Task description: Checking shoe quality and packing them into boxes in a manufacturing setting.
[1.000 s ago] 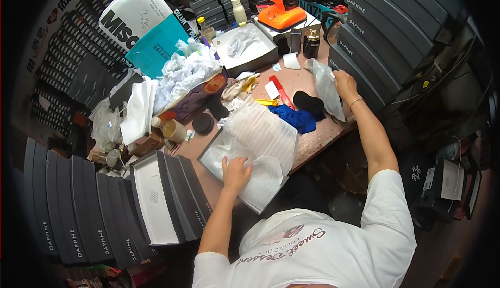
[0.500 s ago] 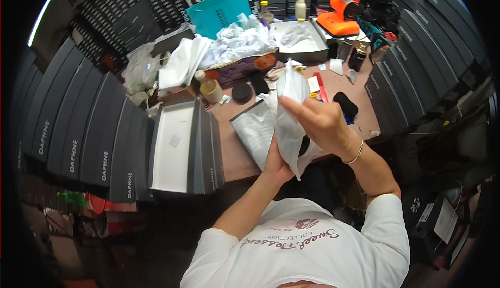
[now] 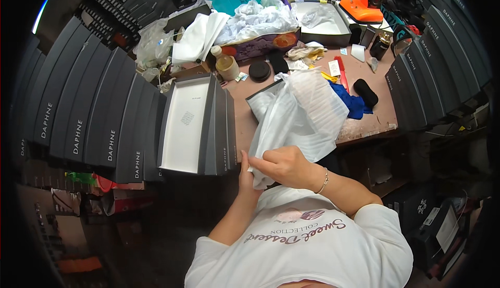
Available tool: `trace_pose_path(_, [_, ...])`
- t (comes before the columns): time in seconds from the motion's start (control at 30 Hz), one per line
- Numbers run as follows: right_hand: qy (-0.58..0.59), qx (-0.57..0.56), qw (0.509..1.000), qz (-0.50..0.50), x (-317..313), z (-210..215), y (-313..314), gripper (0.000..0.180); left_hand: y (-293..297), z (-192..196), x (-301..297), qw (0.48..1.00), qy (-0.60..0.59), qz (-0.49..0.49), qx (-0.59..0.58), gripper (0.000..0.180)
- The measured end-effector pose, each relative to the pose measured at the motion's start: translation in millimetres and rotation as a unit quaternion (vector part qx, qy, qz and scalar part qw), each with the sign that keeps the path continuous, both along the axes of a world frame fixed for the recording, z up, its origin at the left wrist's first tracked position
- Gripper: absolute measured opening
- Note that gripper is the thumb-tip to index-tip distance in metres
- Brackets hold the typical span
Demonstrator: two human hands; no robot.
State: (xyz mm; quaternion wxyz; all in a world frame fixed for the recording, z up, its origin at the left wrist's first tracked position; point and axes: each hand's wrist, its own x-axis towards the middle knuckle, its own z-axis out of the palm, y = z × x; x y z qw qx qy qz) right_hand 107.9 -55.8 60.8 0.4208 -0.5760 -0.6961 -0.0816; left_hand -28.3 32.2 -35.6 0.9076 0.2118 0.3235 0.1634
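Observation:
White tissue paper (image 3: 302, 111) spreads from the table's front edge toward my body, folded and creased, and anything wrapped in it is hidden. My left hand (image 3: 248, 177) grips its near left end from below, thumb up. Closed on the same end, my right hand (image 3: 286, 166) has its index finger pointing at the left thumb. Partly under the paper lies a dark-edged open box (image 3: 257, 98) with white lining. To the left stands an open grey shoebox part (image 3: 182, 126) with a white inside.
Grey shoeboxes (image 3: 94, 116) stand in a row at left, with more boxes (image 3: 432, 64) stacked at right. Behind are a bottle (image 3: 226, 66), a round black tin (image 3: 259, 71), a carton of crumpled paper (image 3: 260, 45), a red brush (image 3: 341, 71), a blue cloth (image 3: 354, 105) and an orange device (image 3: 362, 6).
Both hands have come nearer my body and to the left, bringing the paper's end along. The paper, upright and narrow before, now lies spread wider. The whole view has shifted slightly.

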Motion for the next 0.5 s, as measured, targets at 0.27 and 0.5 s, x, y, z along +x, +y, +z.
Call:
trace_pose_path(0.27, [0.057,-0.081,0.975,0.199,-38,-31,-13,0.023,-10,-94,-42,0.965,0.052,-0.137,0.216,0.055])
trace_pose_path(0.5, [0.717,-0.243,0.641,0.128,76,-80,-100,0.065,34,33,-27,0.806,0.111,-0.115,0.569,0.114])
